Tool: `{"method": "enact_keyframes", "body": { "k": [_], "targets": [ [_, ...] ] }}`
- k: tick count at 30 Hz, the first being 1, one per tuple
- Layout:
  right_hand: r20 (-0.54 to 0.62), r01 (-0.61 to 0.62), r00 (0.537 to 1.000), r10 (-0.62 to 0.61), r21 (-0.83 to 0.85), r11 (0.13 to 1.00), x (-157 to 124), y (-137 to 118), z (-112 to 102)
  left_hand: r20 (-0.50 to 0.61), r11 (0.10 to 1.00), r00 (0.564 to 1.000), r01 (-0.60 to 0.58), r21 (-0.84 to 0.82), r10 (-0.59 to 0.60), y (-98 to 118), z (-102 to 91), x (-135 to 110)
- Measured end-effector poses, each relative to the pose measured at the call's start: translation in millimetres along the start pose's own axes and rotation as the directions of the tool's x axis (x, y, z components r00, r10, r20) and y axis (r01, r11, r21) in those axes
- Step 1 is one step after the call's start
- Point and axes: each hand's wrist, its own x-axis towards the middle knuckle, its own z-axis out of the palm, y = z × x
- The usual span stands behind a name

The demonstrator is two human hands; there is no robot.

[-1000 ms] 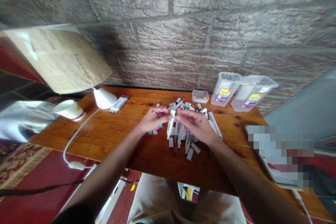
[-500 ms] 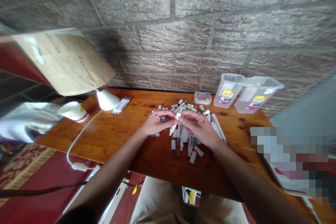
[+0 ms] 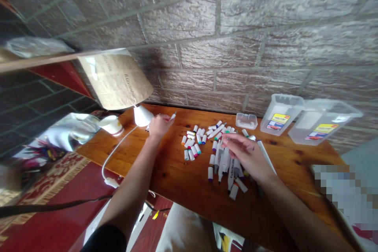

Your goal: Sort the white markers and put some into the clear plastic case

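Note:
My left hand (image 3: pixel 159 126) is beside the lamp base, closed around a white marker (image 3: pixel 173 116) whose end pokes out past the fingers. Under that hand lies the row of white markers, mostly covered by it. My right hand (image 3: pixel 245 152) hovers over a heap of white and grey uncapped markers (image 3: pixel 226 161), its fingers loosely bent and apart with nothing visible in them. Between the hands, loose white marker caps (image 3: pixel 191 154) with coloured ends are scattered on the wooden table (image 3: pixel 177 177).
A lamp (image 3: pixel 118 80) with a paper shade and a paper cup (image 3: pixel 111 125) stand at the left, with a white cord (image 3: pixel 110 157) running over the table edge. At the back right are a small clear case (image 3: pixel 246 121) and two clear plastic bins (image 3: pixel 280 116), (image 3: pixel 320 126) against the brick wall.
My hands, together over the heap before, have parted. The left has carried a marker left to the lamp base; the right stays above the heap. The view has turned left, uncovering the caps.

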Motion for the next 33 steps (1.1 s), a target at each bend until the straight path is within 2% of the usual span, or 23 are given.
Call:
{"method": "enact_keyframes", "body": {
  "k": [3, 7, 10, 13, 15, 18, 21, 27, 33],
  "targets": [
    [-0.015, -0.010, 1.000, 0.010, -0.005, 1.000, -0.7, -1.2, 0.6, 0.043, 0.988, 0.991, 0.121, 0.095, -0.125, -4.0, -1.8, 1.0],
    [-0.015, -0.003, 1.000, 0.003, -0.025, 1.000, -2.4, -2.9, 1.6, 0.058, 0.975, 0.979, 0.187, 0.121, -0.195, -7.6, -0.6, -0.9],
    [-0.003, 0.009, 1.000, -0.009, -0.031, 0.999, -2.9, -2.9, 1.8, 0.056, 0.986, 0.991, 0.116, 0.122, -0.124, -2.5, 4.8, -8.3],
    [-0.005, 0.024, 1.000, -0.025, -0.037, 0.999, -3.0, -2.6, 1.1, 0.057, 0.980, 0.998, -0.044, 0.195, 0.034, 14.1, 15.4, -23.0],
    [-0.008, 0.030, 0.999, -0.031, -0.048, 0.998, -3.2, -2.9, 0.3, 0.052, 0.958, 0.995, -0.093, 0.273, 0.081, 27.1, 23.5, -33.5],
    [-0.013, 0.030, 0.999, -0.031, -0.072, 0.997, -4.0, -4.6, -1.1, 0.126, 0.939, 0.992, -0.061, 0.338, 0.019, 39.8, 32.0, -43.3],
    [-0.016, 0.035, 0.999, -0.037, -0.096, 0.995, -4.4, -5.9, -2.1, 0.175, 0.935, 0.983, -0.011, 0.353, -0.054, 41.0, 34.3, -44.0],
    [-0.011, 0.032, 0.999, -0.033, -0.084, 0.996, -2.7, -5.4, -1.7, 0.175, 0.935, 0.978, 0.042, 0.353, -0.110, 33.4, 34.4, -37.6],
    [-0.016, 0.040, 0.999, -0.041, -0.100, 0.994, -3.3, -7.7, -1.1, 0.199, 0.937, 0.974, 0.030, 0.348, -0.106, 29.0, 38.9, -34.4]
  ]
}}
